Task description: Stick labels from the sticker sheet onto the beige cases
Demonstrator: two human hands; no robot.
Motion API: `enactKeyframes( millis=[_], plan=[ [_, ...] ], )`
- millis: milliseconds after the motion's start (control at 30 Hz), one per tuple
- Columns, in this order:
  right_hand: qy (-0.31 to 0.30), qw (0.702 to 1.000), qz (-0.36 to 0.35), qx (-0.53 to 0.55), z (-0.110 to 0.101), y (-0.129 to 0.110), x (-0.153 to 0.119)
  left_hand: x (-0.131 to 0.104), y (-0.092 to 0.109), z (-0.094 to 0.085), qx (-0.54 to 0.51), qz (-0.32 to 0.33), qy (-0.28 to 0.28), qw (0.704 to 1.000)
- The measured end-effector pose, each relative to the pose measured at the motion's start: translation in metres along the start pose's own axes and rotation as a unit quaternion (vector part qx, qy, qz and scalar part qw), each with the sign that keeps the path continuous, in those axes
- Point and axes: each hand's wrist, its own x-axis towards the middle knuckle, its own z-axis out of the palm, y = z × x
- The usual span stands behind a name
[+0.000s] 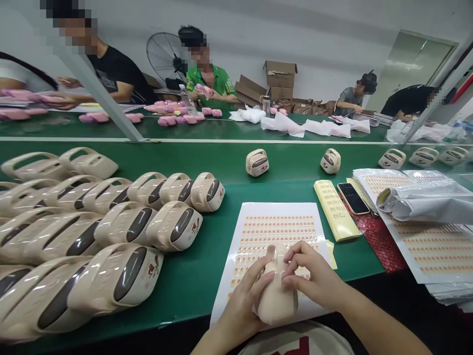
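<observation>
My left hand (250, 292) is wrapped round a beige plastic device with a carry handle (275, 301), its plain side facing up. My right hand (314, 276) has thumb and fingertips pinched together against the right side of the same device. Whatever may lie between those fingertips is too small to make out. Beneath both hands lies a white sticker sheet (281, 209) with rows of small orange-and-white stickers, partly covered by the device. To the left, several similar beige devices (114, 281) stand in rows, with dark oval windows and red printed designs.
A green conveyor belt (177, 155) crosses ahead, bearing a few beige devices (257, 162). On the right lie a yellow folded sheet (336, 209), a phone (353, 198), red bubble wrap (377, 241) and more sticker sheets (428, 251). Across the belt, several co-workers sit near pink items (181, 119).
</observation>
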Motion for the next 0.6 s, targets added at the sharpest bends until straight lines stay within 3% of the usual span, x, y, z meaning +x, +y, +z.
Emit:
enactKeyframes(
  millis=[200,333,500,600],
  plan=[
    [-0.013,0.998,-0.041,-0.055,-0.001,0.000,-0.001,-0.001,-0.001,0.000,0.015,-0.001,-0.010,1.000],
    [0.023,0.989,-0.110,-0.101,0.005,0.003,-0.002,-0.001,-0.002,-0.002,0.015,0.005,-0.002,1.000],
    [0.101,0.952,-0.231,-0.175,0.015,0.013,-0.006,0.001,-0.001,-0.001,0.004,-0.006,0.014,1.000],
    [0.107,0.927,-0.270,-0.236,0.017,0.018,-0.011,0.001,0.000,0.001,-0.006,-0.020,0.028,0.999]
  ],
)
